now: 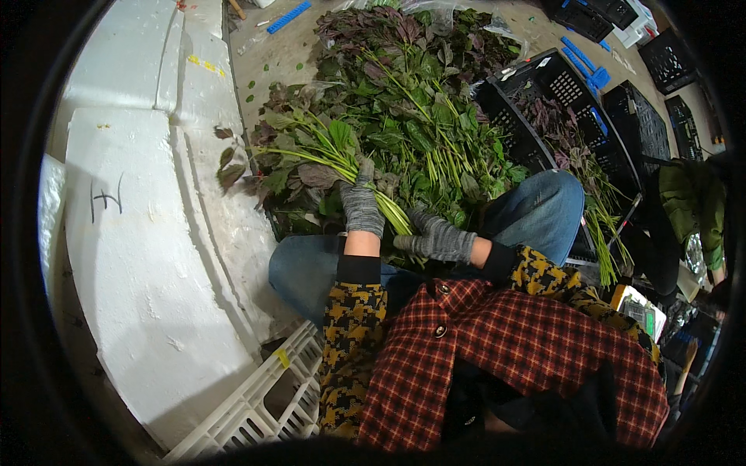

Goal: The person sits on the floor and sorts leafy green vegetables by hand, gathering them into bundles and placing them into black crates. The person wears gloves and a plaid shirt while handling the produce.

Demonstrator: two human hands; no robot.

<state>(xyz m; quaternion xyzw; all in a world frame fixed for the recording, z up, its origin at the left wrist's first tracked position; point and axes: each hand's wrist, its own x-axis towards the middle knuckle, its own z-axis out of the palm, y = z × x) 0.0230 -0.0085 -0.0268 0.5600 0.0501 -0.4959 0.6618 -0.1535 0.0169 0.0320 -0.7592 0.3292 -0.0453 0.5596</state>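
Observation:
My left hand (362,204), in a grey knitted glove, is closed around a bundle of leafy green stems (391,212). The leaves of this bundle point up and left; its cut ends slant down to the right. My right hand (443,236), gloved alike, has its thumb and fingers around the lower stems near those ends. Just beyond both hands spreads a large heap of green and purple-leaved stalks (419,131), many with their stems towards me. To the right, a tilted black plastic crate (574,81) holds more purple-leaved stalks (603,233), their stems hanging over its near side.
White foam boxes (134,244) line the left side. A pale slatted plastic crate (250,416) stands at lower left. Blue plastic strips (288,16) and several black crates (638,122) lie farther off. At the right edge are a person's green sleeve (708,215) and a white device (641,311).

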